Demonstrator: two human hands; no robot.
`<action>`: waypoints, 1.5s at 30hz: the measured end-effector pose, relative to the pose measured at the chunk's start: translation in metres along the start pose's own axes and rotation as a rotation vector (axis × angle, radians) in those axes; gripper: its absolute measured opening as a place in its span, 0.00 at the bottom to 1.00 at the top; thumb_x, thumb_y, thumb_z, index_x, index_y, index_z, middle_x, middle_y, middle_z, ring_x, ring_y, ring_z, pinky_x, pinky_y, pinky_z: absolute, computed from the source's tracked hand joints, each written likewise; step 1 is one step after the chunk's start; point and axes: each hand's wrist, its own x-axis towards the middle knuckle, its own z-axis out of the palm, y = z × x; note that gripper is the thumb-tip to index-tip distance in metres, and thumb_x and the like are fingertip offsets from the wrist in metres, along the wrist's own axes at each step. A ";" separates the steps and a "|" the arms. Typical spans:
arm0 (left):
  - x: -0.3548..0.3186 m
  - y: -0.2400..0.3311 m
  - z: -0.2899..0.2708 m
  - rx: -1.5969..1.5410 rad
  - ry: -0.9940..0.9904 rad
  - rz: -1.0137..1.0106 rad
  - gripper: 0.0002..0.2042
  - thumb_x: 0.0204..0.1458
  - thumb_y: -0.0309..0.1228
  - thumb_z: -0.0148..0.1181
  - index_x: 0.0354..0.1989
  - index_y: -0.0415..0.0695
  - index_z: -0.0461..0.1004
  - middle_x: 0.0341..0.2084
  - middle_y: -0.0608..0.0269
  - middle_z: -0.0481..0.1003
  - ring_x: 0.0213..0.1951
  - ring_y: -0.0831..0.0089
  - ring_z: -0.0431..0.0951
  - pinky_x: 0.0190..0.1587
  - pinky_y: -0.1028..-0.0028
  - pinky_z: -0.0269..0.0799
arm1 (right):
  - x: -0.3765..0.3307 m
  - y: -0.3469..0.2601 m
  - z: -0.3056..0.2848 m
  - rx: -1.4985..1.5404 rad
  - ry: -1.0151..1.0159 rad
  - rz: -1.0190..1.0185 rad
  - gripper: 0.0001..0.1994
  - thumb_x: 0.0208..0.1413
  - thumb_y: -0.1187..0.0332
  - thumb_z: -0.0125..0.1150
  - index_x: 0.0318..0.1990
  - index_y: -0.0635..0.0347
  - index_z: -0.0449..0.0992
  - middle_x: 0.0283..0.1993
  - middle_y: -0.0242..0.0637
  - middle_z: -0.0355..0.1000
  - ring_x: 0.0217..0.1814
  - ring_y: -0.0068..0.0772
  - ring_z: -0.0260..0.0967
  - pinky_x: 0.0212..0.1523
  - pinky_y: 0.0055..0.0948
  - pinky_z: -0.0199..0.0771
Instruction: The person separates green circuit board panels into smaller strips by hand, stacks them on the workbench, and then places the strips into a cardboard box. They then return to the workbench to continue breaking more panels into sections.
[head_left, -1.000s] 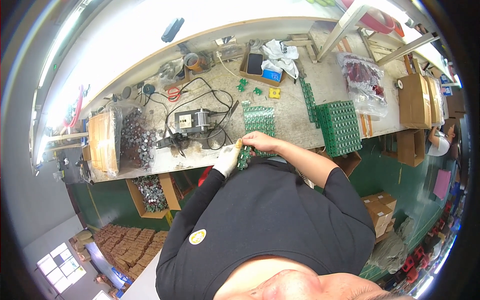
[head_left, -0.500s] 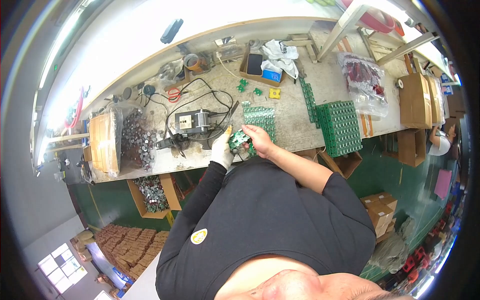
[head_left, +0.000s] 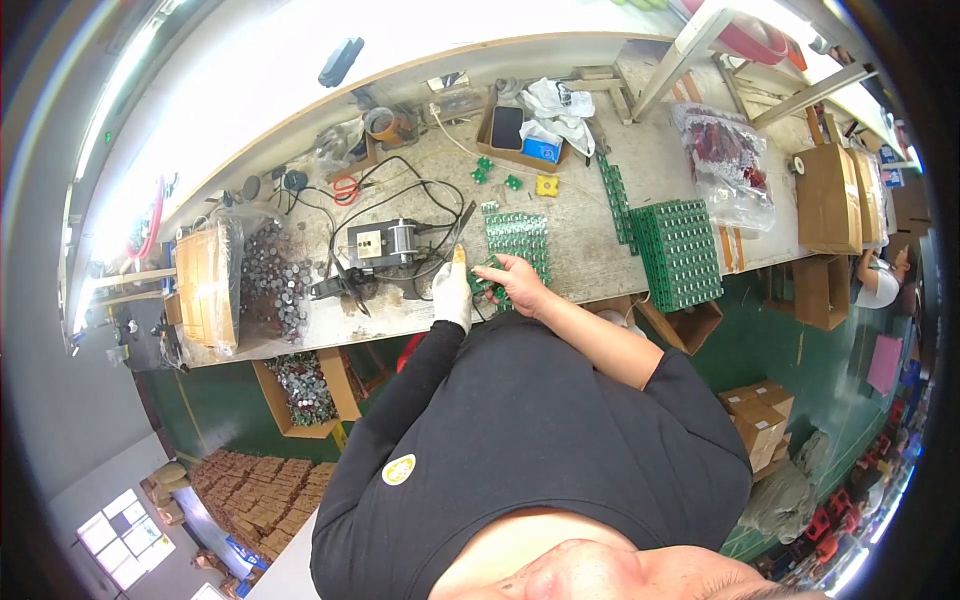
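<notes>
My left hand [head_left: 452, 293], in a white glove, and my bare right hand [head_left: 517, 282] meet over the bench's near edge and hold a small green circuit board [head_left: 484, 281] between them. Just beyond them lies a flat panel of green circuit boards [head_left: 518, 239] on the bench top. A grey bench tool with black cables [head_left: 385, 242] sits to the left of my gloved hand.
A tall stack of green boards [head_left: 680, 252] and a strip of boards [head_left: 612, 195] lie to the right. A bag of small metal parts [head_left: 266, 280], a cardboard box [head_left: 205, 285], red scissors [head_left: 345, 188], and a tray with a phone [head_left: 520, 135] also sit on the workbench [head_left: 590, 245]. Open boxes stand below.
Both hands have moved from the bench's near edge up over the bench, toward the panel of boards, still together on the small green board.
</notes>
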 end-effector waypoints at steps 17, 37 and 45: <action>0.024 -0.011 0.007 0.875 -0.182 0.977 0.08 0.46 0.23 0.52 0.36 0.43 0.72 0.23 0.65 0.74 0.22 0.75 0.74 0.21 0.77 0.68 | 0.021 0.005 -0.038 0.730 -0.109 0.161 0.07 0.58 0.66 0.52 0.41 0.57 0.69 0.33 0.30 0.66 0.29 0.22 0.60 0.24 0.18 0.62; 0.167 -0.048 0.043 0.782 -0.126 0.386 0.24 0.53 0.46 0.44 0.36 0.33 0.72 0.31 0.41 0.74 0.37 0.51 0.74 0.41 0.65 0.66 | 0.090 -0.022 -0.134 -0.037 0.531 -0.203 0.28 0.51 0.66 0.60 0.57 0.68 0.57 0.59 0.48 0.56 0.57 0.43 0.59 0.49 0.38 0.69; 0.005 -0.062 -0.024 0.280 -0.312 -0.436 0.16 0.53 0.40 0.53 0.35 0.37 0.71 0.27 0.58 0.73 0.28 0.71 0.74 0.29 0.75 0.70 | -0.138 -0.052 -0.246 -1.425 1.590 -0.468 0.42 0.34 0.50 0.70 0.53 0.67 0.60 0.51 0.53 0.62 0.55 0.53 0.57 0.54 0.48 0.55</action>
